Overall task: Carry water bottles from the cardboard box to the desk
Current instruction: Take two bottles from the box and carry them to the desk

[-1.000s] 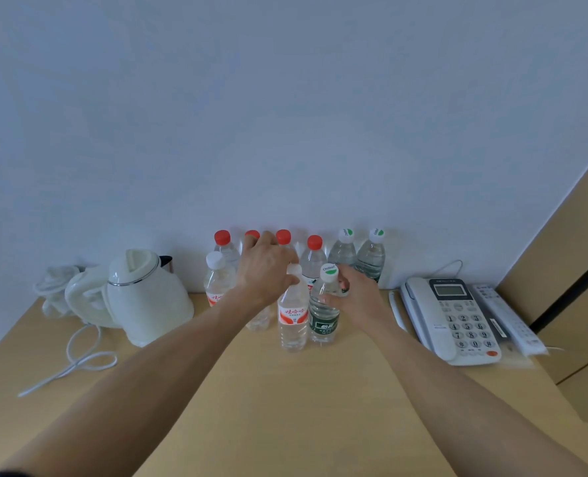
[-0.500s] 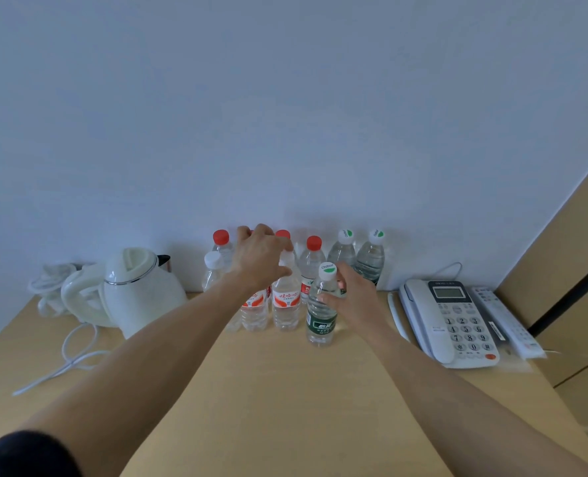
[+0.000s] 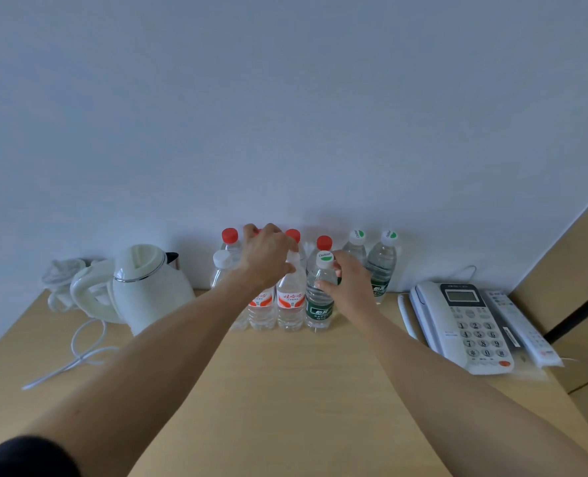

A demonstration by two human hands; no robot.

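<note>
Water bottles (image 3: 291, 297): left hand (image 3: 266, 259) hides 2 caps.

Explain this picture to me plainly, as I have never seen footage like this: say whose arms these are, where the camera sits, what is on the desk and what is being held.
There is no machine here. The arms belong to a person wearing a wide-angle camera on the head, looking forward and down, so the one picture shows their own view.

The wooden desk stands against a pale wall. On it are a white electric kettle with its cord, a cluster of water bottles, a desk telephone and a white remote control.

The left hand has its grip over the top of a red-labelled bottle. The right hand curls round a green-labelled bottle. Both bottles stand upright on the desk.
</note>
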